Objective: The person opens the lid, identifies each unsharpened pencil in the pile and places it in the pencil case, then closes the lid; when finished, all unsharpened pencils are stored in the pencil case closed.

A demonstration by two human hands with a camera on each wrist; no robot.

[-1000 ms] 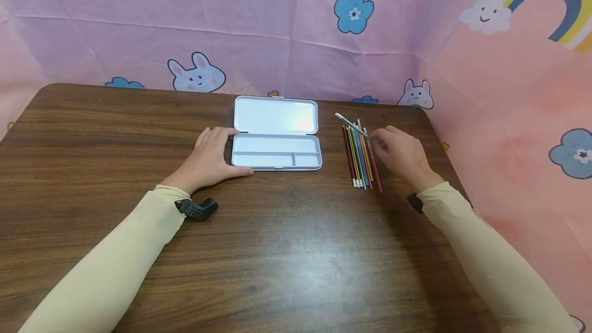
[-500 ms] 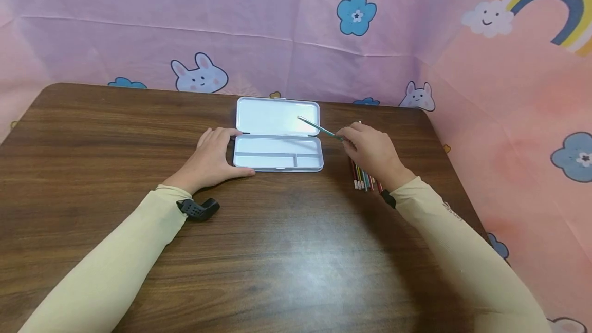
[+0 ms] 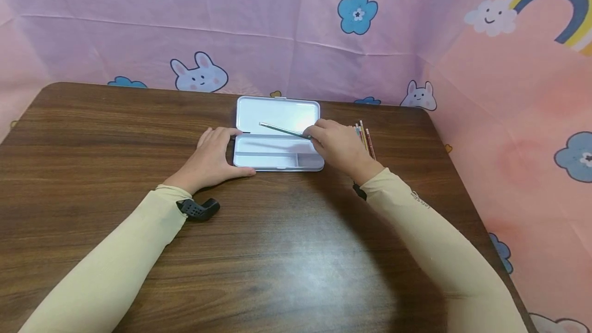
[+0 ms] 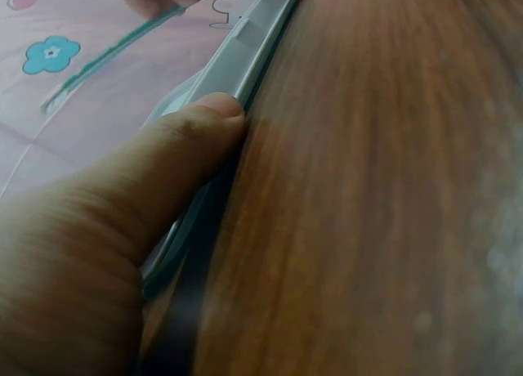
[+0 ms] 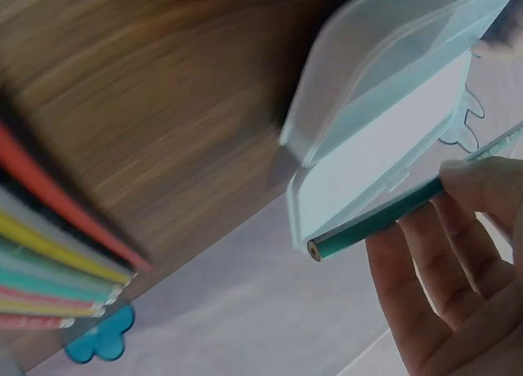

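Light is bright over my brown wooden tabletop (image 3: 277, 266), with a big white shine near me. My right pale yellow cloth sleeve (image 3: 430, 235) drops a dark shadow. My left wrist view is dimmer and fuzzy; in my right one, the bunch of thin, colourful pencils (image 5: 61, 252) looks blurry.

This is an indoor corner dressed like a child's room, with a wood-grain worktop (image 3: 277, 251) set into it. Creased pink-and-lilac cloth (image 3: 259, 24) hangs beyond the back edge and along the right edge, printed with a rabbit (image 3: 201, 77), a blue flower (image 3: 358, 13) and a rainbow (image 3: 578, 9). A pale open case (image 3: 277, 143) and pencils (image 3: 364, 135) near the back edge suit a drawing or study desk. Whether it stands in a home, school or studio cannot be told.
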